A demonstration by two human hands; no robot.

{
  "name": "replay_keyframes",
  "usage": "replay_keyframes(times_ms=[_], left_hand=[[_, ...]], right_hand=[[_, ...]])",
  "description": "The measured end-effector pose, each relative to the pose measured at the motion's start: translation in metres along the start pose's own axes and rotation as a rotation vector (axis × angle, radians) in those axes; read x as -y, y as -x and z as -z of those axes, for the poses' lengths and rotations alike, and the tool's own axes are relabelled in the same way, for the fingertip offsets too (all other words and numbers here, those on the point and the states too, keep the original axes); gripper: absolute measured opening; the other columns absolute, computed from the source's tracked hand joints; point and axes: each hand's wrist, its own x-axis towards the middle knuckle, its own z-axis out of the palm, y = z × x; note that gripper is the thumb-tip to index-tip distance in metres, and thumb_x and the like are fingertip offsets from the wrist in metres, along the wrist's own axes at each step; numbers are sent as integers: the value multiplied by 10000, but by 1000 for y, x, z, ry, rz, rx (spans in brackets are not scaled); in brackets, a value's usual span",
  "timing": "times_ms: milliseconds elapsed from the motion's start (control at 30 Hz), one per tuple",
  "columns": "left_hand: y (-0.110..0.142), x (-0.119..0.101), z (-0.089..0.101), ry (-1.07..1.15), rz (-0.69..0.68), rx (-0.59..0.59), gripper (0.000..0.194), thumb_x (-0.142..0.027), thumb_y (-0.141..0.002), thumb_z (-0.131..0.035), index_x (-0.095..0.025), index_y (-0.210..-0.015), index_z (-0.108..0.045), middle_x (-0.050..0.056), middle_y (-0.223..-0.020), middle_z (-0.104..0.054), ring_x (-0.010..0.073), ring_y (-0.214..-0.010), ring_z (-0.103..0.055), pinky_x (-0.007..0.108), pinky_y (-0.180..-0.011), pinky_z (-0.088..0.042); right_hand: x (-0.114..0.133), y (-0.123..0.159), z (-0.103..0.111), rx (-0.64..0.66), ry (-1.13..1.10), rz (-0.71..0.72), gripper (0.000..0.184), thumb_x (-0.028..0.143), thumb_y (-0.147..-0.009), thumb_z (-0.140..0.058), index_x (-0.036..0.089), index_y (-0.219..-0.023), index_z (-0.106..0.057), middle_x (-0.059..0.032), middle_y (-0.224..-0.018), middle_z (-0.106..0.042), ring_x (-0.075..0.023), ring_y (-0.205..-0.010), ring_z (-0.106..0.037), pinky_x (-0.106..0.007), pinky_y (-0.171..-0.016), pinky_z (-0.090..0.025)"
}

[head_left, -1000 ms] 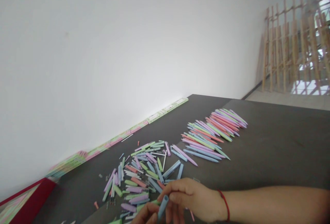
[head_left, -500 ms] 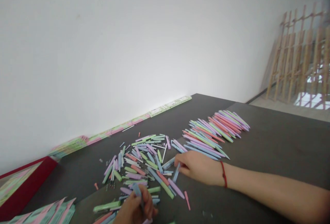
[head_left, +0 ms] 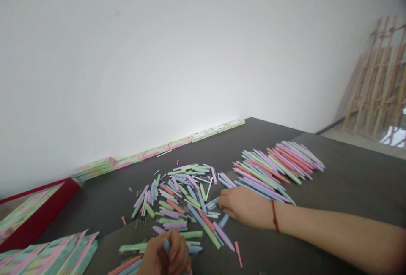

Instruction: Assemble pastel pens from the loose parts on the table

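Note:
At the bottom edge, my left hand is closed around a blue pen part, mostly hidden by the fingers. My right hand, with a red cord on its wrist, lies low over the table, fingers curled together and tips hidden. Beside its fingertips is a clear-and-blue pen piece, and another blue piece sticks out below the hand. Between the hands spreads a loose pile of pastel pen parts, with white refills among them. Beyond my right hand lie rows of pastel pens.
The dark table meets a white wall. Flat green and pink boxes line the wall. At left stand a red box with printed packs inside and a fan of pink and teal packets. Wooden racks lean at far right.
The whole view has shifted, so the table things sit further right. My left hand has closed more over the blue pen part. My right hand's fingers have curled in near the blue pieces.

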Motion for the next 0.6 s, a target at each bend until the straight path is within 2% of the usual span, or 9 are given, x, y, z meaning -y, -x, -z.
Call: replay_keyframes(times_ms=[167,333,400,533,600], left_hand=[[-8,2,11,-42,-106,58,482,-604,-664,-552,-212,-419,-414,-88,-355,-230,64,-332,-190,246,-439,-355],[-14,-3,23,-142,-104,70,538,-671,-637,-522,-228,-383,-355,-80,-315,-220,70,-296,-218,254,-397,-347],[-16,-4,27,-155,-111,62,542,-673,-644,-517,-228,-381,-353,-76,-312,-229,72,-292,-230,255,-394,-347],[-14,-3,21,-135,-116,129,519,-619,-651,-567,-219,-380,-377,-78,-305,-240,68,-295,-224,250,-397,-342],[-8,-1,11,-66,-131,54,469,-544,-687,-591,-205,-410,-421,-80,-344,-268,67,-329,-231,241,-429,-356]], right_hand=[[4,-20,-8,7,9,9,129,233,-827,-532,154,-871,-624,-68,-902,-654,-199,-835,-621,-261,-665,-409],[6,-35,-20,11,75,-38,132,169,-803,-532,121,-900,-609,-109,-904,-657,-222,-776,-628,-277,-621,-423],[6,-31,-18,6,86,-48,138,126,-807,-507,117,-908,-601,-113,-899,-651,-225,-773,-625,-281,-614,-423],[0,-12,-7,-39,103,-22,125,178,-862,-477,146,-927,-578,-79,-895,-629,-204,-775,-613,-269,-618,-417],[-6,-6,-2,-49,132,-14,128,180,-884,-451,153,-905,-575,-68,-869,-618,-187,-738,-604,-265,-614,-411]])
